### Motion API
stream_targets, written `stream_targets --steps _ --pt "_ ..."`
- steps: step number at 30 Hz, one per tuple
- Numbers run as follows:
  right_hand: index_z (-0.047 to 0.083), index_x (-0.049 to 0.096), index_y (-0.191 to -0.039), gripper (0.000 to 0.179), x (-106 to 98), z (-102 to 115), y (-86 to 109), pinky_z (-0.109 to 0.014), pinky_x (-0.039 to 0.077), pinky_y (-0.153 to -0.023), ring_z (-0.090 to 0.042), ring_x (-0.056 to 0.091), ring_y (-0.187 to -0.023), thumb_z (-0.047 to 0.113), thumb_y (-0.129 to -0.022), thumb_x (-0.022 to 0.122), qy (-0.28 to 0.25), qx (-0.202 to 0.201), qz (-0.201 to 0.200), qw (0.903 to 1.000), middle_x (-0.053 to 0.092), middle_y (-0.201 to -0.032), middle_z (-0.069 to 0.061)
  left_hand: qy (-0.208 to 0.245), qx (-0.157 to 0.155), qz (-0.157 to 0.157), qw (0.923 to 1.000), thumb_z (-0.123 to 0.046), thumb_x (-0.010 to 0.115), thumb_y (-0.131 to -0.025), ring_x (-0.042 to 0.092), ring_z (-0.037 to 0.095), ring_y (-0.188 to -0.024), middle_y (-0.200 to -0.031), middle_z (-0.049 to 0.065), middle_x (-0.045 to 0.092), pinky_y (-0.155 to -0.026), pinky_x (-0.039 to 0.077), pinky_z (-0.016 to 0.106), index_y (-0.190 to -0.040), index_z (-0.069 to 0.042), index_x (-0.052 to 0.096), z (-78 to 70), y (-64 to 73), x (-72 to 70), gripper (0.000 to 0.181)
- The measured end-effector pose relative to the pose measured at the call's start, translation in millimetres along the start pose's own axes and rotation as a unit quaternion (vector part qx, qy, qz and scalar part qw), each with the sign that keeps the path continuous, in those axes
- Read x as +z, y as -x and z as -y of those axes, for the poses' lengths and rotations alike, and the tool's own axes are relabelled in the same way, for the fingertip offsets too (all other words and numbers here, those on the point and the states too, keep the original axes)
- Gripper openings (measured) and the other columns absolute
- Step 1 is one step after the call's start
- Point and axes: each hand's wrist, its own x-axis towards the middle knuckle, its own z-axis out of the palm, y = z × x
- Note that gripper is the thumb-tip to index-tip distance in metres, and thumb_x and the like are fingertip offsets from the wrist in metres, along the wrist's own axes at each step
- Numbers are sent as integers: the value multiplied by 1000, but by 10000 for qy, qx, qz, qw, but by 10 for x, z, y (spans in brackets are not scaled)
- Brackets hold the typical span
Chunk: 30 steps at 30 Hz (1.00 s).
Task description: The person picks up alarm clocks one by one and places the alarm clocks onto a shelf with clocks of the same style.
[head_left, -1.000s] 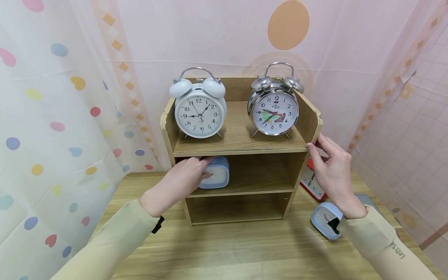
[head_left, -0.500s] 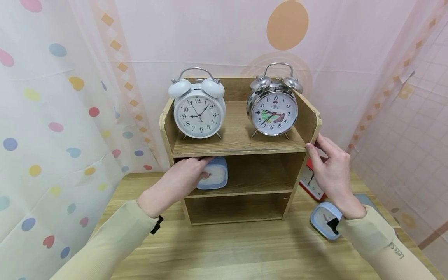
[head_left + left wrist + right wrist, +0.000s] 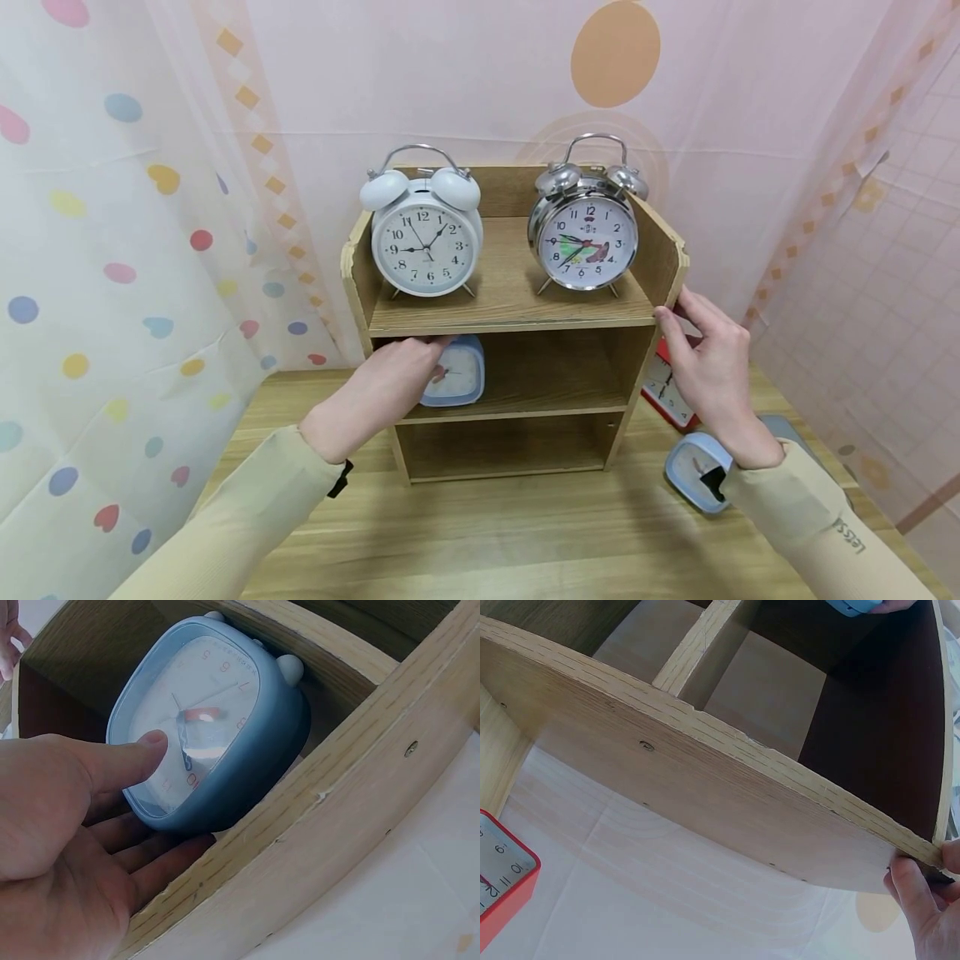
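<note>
On the middle level of the wooden shelf (image 3: pixel 517 322), at its left side, stands a blue alarm clock (image 3: pixel 472 377). My left hand (image 3: pixel 397 375) holds this clock; in the left wrist view the thumb (image 3: pixel 154 742) lies on its face and the other fingers reach behind its edge. Small pale knobs show on the clock's underside there. My right hand (image 3: pixel 712 358) grips the shelf's right side panel (image 3: pixel 757 802) near the top board, thumb at the front edge and fingers along the outer face.
On the top level stand a white twin-bell clock (image 3: pixel 427 250) at left and a silver twin-bell clock (image 3: pixel 588 242) at right. Beside the shelf, partly behind my right arm, are a red clock (image 3: pixel 667 392), another blue clock (image 3: pixel 690 475) and a grey object (image 3: pixel 787 433).
The blue alarm clock has slid slightly left on the middle level with my left hand on it. My right hand keeps its place on the side panel.
</note>
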Motion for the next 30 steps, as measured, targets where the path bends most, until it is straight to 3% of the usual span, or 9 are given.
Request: stream_targets --steps 3,5,9,12,16,24,30 --pt "0 65 -141 39 2 2 0 6 45 -78 -37 72 -112 6 -103 66 -16 0 4 10000 74 -129 -24 -65 18 -52 10000 2 80 -88 74 27 -89 -111 17 68 -65 65 37 -128 -3 63 -4 3 3 44" --pt "1 65 -141 39 3 0 0 6 46 -78 -26 73 -111 6 -103 66 -25 -1 -5 10000 74 -129 -24 -107 38 -85 9999 3 80 -87 73 27 -88 -110 16 68 -65 65 37 -128 -3 63 -6 4 3 44" --pt "1 66 -140 38 5 -3 1 6 46 -78 -18 71 -109 7 -103 66 -24 -10 -25 10000 74 -128 -23 -187 115 -148 9996 4 80 -87 71 26 -87 -105 15 68 -66 64 36 -127 -2 65 -7 8 4 44" --pt "1 66 -140 38 4 -4 3 6 46 -78 -1 69 -108 7 -103 66 -36 -8 -27 10000 74 -128 -24 -193 136 -165 9996 4 80 -87 71 26 -89 -107 16 68 -67 64 36 -128 -1 64 -8 7 8 44" --pt "0 66 -140 38 5 -9 3 7 46 -78 28 53 -104 7 -103 66 -54 -29 -31 10000 74 -127 -25 -205 133 -142 9996 0 80 -89 72 27 -90 -109 16 68 -67 65 37 -130 -1 64 -8 22 16 44" --pt "0 66 -140 37 6 2 -2 7 46 -77 30 50 -103 7 -103 65 -41 -53 -12 10000 74 -127 -25 -368 353 -548 9972 -7 85 -87 72 32 -97 -113 17 71 -75 66 40 -132 1 63 7 80 81 51" --pt "-1 67 -138 36 -5 -2 -10 7 46 -77 32 50 -102 6 -103 65 -49 -71 -28 10000 74 -125 -26 -175 313 -577 9977 -12 85 -88 74 34 -99 -118 17 74 -81 65 43 -140 0 61 6 127 83 58"
